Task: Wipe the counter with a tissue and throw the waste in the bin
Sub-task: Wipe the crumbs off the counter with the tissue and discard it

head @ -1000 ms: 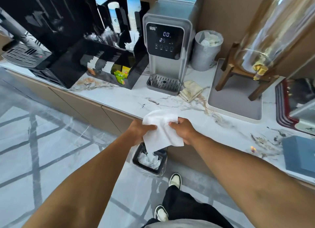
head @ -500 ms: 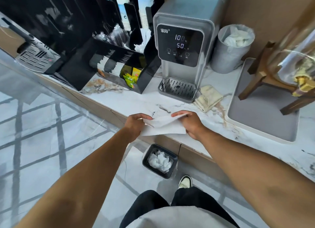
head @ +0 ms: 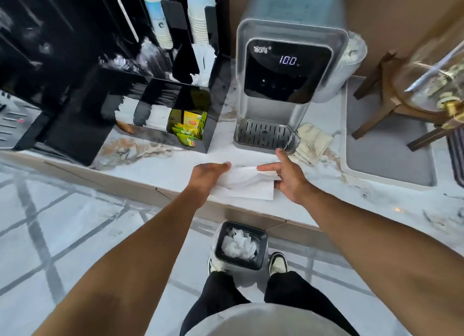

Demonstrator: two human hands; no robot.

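Head view, looking down. A white paper tissue (head: pixel 244 183), folded flat, lies on the white marble-patterned desk (head: pixel 160 165) at its front edge, with one corner reaching that edge. The left hand (head: pixel 207 176) rests palm-down on the tissue's left end with fingers straight and pressed together. The right hand (head: pixel 286 176) is at the tissue's right end, fingers spread: the index finger lies extended over the paper, the thumb sits at the paper's near right corner, and another finger points toward the back of the desk. Whether the thumb pinches the sheet cannot be told.

On the floor just below the front edge, between the person's two shoes, stands a small black rectangular waste bin (head: pixel 239 245) holding crumpled white paper. Behind the tissue, toward the back edge, stands a grey countertop water dispenser (head: pixel 283 89) whose display reads 100. A folded cream cloth (head: pixel 312 142) lies beside its drip tray. To the left sits a black condiment organiser (head: pixel 160 114) with yellow tea sachets.
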